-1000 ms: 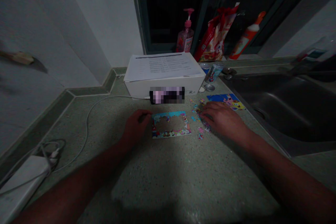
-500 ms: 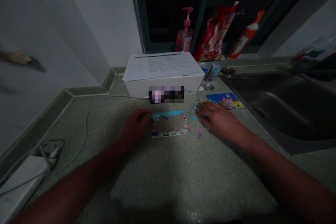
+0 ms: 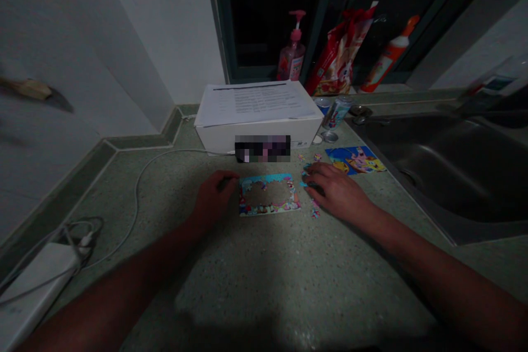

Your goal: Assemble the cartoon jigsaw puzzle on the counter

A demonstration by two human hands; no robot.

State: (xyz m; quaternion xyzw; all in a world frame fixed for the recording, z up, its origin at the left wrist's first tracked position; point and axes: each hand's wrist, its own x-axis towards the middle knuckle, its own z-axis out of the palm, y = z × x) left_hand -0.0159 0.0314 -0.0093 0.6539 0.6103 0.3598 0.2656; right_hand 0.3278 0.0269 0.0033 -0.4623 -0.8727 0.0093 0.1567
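Observation:
A small jigsaw puzzle frame [image 3: 269, 208] with a colourful border and a hollow middle lies on the green speckled counter [image 3: 264, 275]. My left hand [image 3: 214, 195] rests against its left edge, fingers curled loosely. Just right of the frame, my right hand [image 3: 336, 190] lies over the loose puzzle pieces [image 3: 315, 210], its fingertips down on them. Whether it holds a piece is hidden. A picture card [image 3: 355, 158] with cartoon figures lies beyond my right hand.
A white box [image 3: 258, 121] with a printed sheet on top stands behind the puzzle. A steel sink [image 3: 445, 170] is at the right. A soap pump bottle [image 3: 291, 55], a red bag [image 3: 340, 55] and an orange-capped bottle [image 3: 388, 55] stand on the sill. White cables [image 3: 82, 236] lie left.
My right hand has slid a little left, closer to the puzzle frame. The left hand has stayed at the frame's left edge.

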